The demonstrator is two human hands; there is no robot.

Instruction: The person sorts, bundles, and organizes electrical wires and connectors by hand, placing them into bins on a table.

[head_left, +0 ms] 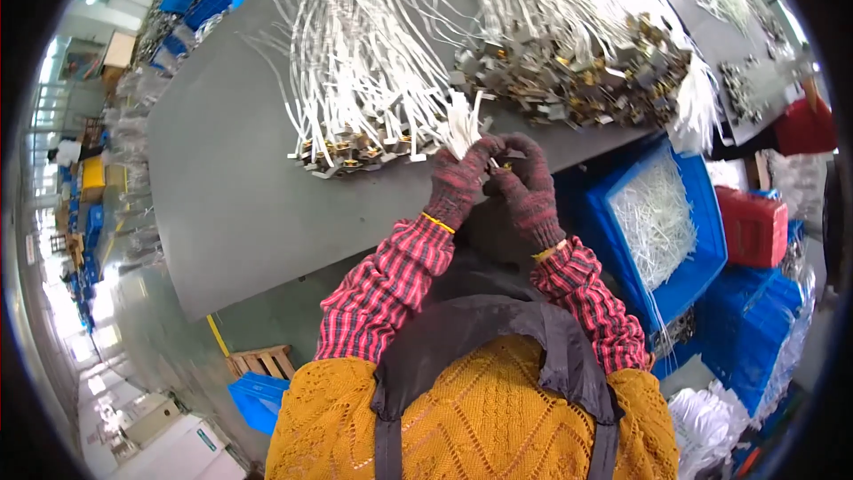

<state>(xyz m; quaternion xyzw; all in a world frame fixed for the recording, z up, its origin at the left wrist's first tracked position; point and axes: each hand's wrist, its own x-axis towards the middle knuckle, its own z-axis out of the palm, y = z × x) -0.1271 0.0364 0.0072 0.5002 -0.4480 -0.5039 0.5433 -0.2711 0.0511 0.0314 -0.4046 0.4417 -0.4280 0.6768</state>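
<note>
I see the grey tabletop (235, 204), a blue crate (708, 240) off its near edge at right, and on its right side a heap of metal-ended white strips (573, 80), a smaller heap (355, 80) at its middle. Over its near edge, the gloved left hand (458, 185) has fingers clamped around a bundle of white strips (460, 129); the gloved right hand (530, 194) curls beside it, its grip I cannot tell.
</note>
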